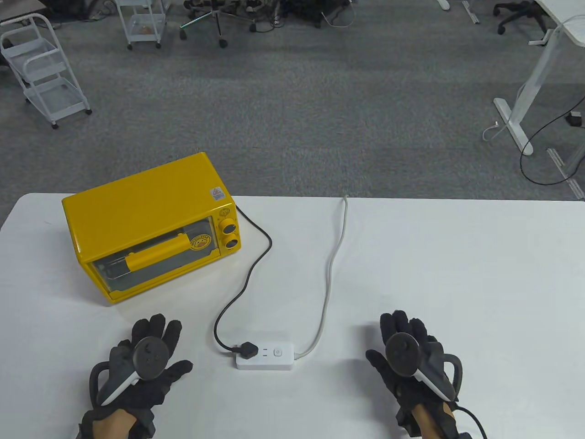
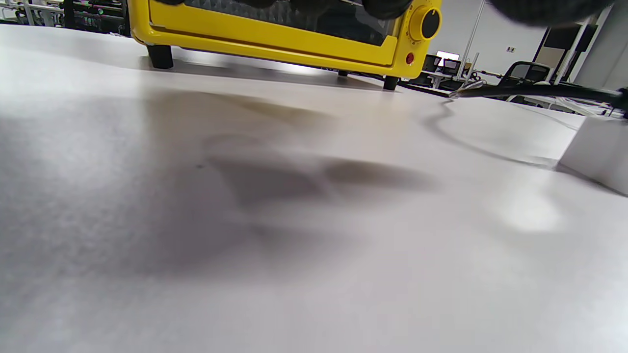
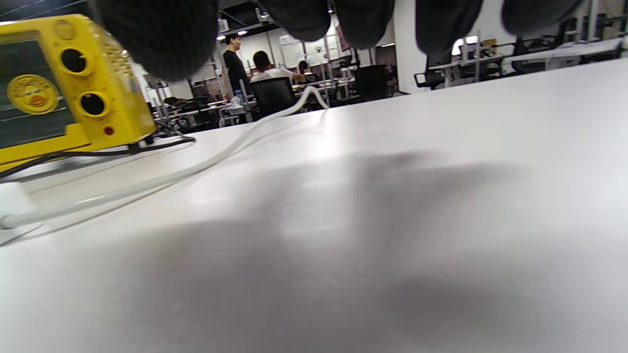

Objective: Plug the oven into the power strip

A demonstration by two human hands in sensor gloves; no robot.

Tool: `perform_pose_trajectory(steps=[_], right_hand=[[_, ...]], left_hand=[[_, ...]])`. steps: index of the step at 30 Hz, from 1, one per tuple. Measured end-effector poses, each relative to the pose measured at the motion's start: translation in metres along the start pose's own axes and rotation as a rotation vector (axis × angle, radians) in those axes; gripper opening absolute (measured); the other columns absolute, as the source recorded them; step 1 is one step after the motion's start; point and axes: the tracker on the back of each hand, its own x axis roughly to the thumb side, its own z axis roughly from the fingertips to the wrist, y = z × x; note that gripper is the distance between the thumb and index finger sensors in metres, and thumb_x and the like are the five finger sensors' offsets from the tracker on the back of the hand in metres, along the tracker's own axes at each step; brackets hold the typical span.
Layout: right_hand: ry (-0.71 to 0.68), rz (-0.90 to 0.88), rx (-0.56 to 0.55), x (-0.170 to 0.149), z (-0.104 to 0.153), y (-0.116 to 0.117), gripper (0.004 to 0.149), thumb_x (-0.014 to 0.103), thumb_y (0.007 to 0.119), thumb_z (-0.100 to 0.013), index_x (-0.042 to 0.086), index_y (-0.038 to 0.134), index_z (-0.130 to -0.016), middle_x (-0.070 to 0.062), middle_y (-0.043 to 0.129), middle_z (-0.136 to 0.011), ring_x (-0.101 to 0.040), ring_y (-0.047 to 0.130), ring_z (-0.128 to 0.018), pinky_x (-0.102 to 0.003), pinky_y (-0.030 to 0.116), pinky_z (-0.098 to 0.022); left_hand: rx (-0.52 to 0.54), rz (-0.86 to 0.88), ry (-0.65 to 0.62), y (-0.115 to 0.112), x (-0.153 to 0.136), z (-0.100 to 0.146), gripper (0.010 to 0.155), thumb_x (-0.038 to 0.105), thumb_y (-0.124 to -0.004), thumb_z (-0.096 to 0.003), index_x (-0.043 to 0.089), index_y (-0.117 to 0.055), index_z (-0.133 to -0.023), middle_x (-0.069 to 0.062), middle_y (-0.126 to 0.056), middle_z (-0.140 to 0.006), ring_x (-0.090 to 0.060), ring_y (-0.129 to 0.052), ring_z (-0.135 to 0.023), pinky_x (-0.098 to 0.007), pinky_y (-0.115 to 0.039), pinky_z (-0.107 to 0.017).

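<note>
White table (image 1: 457,274) is filling the lower half of the table view; grey carpet is running beyond its far edge, with white wire carts (image 1: 43,68) sitting at 10 o'clock, office chairs at 12, and a white desk frame (image 1: 525,100) at 2. The right wrist view is showing people working at desks far behind. Yellow oven (image 1: 151,224) is standing at 9 o'clock on the table, door facing the near edge, its black cord (image 1: 249,274) curving toward 6 o'clock. The black plug (image 1: 247,350) is sitting in the left socket of the white power strip (image 1: 265,356), which is lying at 6 o'clock; the strip's white cable (image 1: 331,270) is trailing off toward 12. Left hand (image 1: 141,366) is lying flat at 7 o'clock, fingers spread wide, holding nothing, apart from the strip. Right hand (image 1: 411,356) is lying at 5 o'clock, fingers extended and close together, gripping nothing, well apart from the strip.
</note>
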Motion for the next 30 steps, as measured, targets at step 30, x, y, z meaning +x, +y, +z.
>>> perform_pose_trajectory(steps=[30], right_hand=[[-0.075, 0.047, 0.101, 0.015, 0.003, 0.01, 0.088, 0.057, 0.073, -0.044, 0.017, 0.036, -0.113, -0.022, 0.032, -0.12, -0.063, 0.034, -0.108, -0.082, 0.04, -0.067]], left_hand=[[0.002, -0.024, -0.009, -0.001, 0.003, -0.004, 0.093, 0.069, -0.058, -0.0337, 0.037, -0.035, -0.117, -0.004, -0.023, -0.131, -0.042, -0.028, -0.121, -0.071, -0.039, -0.079]])
